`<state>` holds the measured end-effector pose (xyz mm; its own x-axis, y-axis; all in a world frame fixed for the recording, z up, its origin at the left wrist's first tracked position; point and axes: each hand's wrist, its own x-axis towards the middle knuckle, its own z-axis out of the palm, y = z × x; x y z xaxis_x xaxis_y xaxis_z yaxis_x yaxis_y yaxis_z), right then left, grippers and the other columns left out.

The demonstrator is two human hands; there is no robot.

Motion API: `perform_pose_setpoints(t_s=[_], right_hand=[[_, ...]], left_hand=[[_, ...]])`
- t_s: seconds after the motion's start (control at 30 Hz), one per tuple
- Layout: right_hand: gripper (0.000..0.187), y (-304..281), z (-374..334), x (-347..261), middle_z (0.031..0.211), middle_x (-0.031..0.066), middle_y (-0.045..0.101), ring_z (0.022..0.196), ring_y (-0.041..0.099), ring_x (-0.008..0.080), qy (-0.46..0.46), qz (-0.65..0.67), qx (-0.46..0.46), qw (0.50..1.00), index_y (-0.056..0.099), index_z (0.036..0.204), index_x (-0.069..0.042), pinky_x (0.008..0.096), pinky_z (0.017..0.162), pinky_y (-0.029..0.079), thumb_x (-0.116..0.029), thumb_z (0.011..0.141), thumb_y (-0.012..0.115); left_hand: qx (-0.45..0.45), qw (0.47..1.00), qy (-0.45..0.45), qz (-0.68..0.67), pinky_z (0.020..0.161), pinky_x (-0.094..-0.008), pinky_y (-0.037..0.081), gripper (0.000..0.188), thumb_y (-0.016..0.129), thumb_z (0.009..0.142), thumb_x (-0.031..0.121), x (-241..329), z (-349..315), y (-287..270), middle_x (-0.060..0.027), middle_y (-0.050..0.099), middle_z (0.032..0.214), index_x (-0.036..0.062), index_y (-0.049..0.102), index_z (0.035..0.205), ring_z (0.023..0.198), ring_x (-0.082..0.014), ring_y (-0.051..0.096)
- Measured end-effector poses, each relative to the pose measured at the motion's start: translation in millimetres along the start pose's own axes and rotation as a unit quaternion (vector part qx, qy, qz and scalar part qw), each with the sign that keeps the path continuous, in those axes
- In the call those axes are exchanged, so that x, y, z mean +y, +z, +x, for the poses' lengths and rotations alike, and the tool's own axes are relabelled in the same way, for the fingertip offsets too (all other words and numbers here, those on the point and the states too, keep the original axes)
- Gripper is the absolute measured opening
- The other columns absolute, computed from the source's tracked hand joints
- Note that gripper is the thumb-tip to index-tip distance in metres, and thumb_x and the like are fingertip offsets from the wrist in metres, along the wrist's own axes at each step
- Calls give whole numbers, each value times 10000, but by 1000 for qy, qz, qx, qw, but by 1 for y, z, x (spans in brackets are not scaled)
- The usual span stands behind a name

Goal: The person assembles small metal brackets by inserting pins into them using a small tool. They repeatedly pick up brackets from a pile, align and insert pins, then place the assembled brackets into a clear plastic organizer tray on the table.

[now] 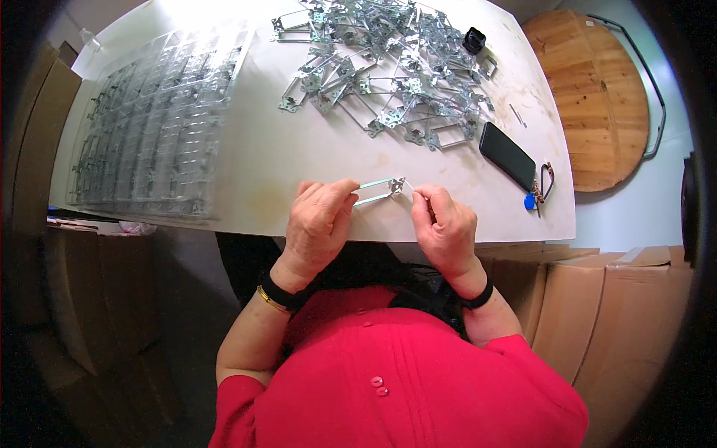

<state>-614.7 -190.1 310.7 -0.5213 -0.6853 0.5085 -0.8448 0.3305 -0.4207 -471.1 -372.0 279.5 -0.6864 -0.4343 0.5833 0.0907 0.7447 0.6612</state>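
Note:
Near the table's front edge, my left hand [320, 218] pinches the two long prongs of a small metal bracket [395, 186]. The bracket's plate end points right, toward my other hand. My right hand [446, 226] has thumb and forefinger pressed together on a thin piece of wire [408, 184], which reaches to the plate end. Whether the wire is joined to the bracket is too small to tell. Farther back lies a tangled heap of similar metal brackets [392, 118].
Clear plastic trays [160, 119] with metal parts in their rows cover the table's left side. A black phone [508, 155] lies on the right, beside keys with a blue tag [530, 201]. A small black container [473, 40] stands by the heap. Cardboard boxes [605, 306] flank the table.

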Motion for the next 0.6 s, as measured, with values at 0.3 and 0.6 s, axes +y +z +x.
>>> perform_pose_setpoints(t_s=[0.3, 0.6], right_hand=[[83, 2, 3, -5, 651, 122, 659, 567, 692, 335, 76, 72, -8, 994, 669, 1026, -88, 452, 531, 513, -66, 980, 734], [61, 2, 3, -6, 638, 130, 650, 561, 698, 322, 104, 74, -22, 992, 671, 1032, -85, 431, 530, 512, -90, 998, 721]], left_hand=[[-22, 1000, -15, 9, 785, -405, 489, 186, 736, 945, 6, 3, 0, -3, -98, 711, 873, 55, 708, 1123, 768, -295, 663], [3, 1000, 8, -7, 737, -383, 463, 177, 749, 959, 3, 0, 1, 0, -73, 606, 754, 55, 723, 1127, 656, -252, 566]])
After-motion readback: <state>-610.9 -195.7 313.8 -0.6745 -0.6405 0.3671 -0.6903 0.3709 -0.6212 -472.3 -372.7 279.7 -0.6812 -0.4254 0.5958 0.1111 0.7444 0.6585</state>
